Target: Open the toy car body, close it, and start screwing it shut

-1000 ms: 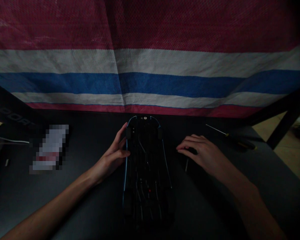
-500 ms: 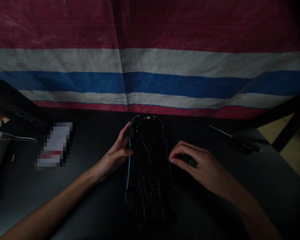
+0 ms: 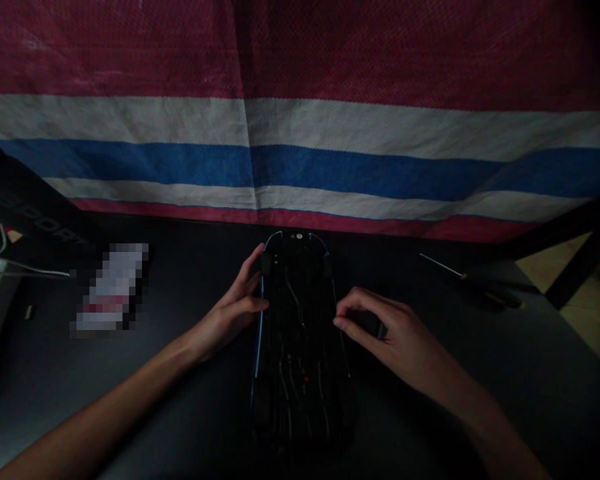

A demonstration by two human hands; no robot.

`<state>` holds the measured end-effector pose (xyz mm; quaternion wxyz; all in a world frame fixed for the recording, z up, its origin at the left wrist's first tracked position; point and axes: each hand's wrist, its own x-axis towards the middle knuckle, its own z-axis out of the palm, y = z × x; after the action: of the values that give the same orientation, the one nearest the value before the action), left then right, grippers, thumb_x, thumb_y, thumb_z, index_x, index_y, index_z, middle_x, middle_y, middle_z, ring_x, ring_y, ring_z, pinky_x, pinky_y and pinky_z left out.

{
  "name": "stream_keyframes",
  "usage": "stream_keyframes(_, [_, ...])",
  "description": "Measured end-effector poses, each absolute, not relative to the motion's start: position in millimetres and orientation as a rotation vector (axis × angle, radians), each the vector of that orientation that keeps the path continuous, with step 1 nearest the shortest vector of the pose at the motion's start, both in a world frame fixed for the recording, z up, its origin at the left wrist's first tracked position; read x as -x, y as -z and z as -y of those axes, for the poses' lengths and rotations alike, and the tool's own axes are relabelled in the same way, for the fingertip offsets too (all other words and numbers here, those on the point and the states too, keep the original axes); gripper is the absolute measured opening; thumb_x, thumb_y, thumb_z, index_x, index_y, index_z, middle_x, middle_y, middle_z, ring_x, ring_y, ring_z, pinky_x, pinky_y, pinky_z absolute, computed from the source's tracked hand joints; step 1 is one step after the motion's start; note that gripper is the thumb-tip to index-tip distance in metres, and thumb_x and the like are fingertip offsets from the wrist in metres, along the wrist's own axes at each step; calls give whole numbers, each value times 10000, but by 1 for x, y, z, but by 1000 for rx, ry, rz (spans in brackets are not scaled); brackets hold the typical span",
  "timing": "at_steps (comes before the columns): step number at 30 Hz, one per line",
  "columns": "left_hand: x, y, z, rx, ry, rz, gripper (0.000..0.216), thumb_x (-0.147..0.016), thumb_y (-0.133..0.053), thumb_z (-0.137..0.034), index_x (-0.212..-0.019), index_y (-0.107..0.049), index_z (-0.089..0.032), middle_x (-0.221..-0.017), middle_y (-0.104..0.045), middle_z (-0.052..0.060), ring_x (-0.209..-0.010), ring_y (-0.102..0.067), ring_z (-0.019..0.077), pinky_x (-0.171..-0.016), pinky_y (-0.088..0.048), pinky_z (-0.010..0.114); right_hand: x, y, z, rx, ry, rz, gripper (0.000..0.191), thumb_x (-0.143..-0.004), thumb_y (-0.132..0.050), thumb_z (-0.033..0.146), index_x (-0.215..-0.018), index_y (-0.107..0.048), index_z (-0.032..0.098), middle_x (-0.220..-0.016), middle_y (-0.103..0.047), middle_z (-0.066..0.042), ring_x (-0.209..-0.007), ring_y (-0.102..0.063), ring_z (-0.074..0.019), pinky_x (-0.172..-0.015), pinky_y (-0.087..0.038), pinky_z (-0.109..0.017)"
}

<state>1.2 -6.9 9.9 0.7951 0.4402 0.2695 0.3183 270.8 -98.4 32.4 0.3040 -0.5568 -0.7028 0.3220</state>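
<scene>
Head view: a dark toy car (image 3: 300, 347) lies belly-up mid-table. The left hand (image 3: 233, 313) rests open against its left side. The right hand (image 3: 385, 330) pinches at its right edge; what it holds, I cannot tell. A screwdriver (image 3: 473, 281) lies well right.

very dim, underexposed; the dark counter (image 3: 180, 373) swallows detail, corners vignette, and the striped red, white and blue woven tarp (image 3: 300, 133) behind it shows brightest.

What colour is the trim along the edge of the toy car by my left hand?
Blue, on the black toy car, head view.
</scene>
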Motion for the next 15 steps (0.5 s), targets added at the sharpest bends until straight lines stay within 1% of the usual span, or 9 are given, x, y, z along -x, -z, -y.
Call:
stream_keyframes(4, [-2, -10, 7, -941, -684, -580, 940, -866, -670, -183, -1665, -262, -462, -1739, -343, 3, -1442, -475, 342, -1232, -312, 546, -270, -33, 99, 1506, -948, 1822, 92, -1042, -600, 332, -976, -624, 273, -948, -675, 13, -909, -665, -176, -821, -514, -328])
stream_keyframes(8, [-3, -12, 7, -940, -681, -586, 974, -860, -680, -183, -1672, -225, -469, -1742, -335, 5, -1428, -485, 339, -1222, -317, 550, -271, -28, 97, 1454, -1156, 1715, 145, -1055, -595, 401, -981, -585, 276, -927, -606, 25, -894, -615, -164, -809, -476, -317])
stream_keyframes(12, [-3, -12, 8, -937, -679, -589, 953, -863, -669, -187, -1666, -242, -470, -1740, -341, -6, -1425, -485, 336, -1216, -319, 544, -270, -23, 97, 1434, -1252, 1613, 203, -1061, -587, 460, -983, -557, 275, -936, -558, 30, -904, -572, -153, -804, -444, -300])
stream_keyframes(15, [-2, -11, 8, -938, -684, -576, 945, -862, -660, -183, -1664, -252, -472, -1734, -354, -8, -1417, -490, 331, -1192, -348, 522, -269, -20, 96, 1429, -1318, 1541, 224, -1063, -577, 483, -996, -548, 271, -930, -527, 30, -898, -546, -151, -796, -436, -292])
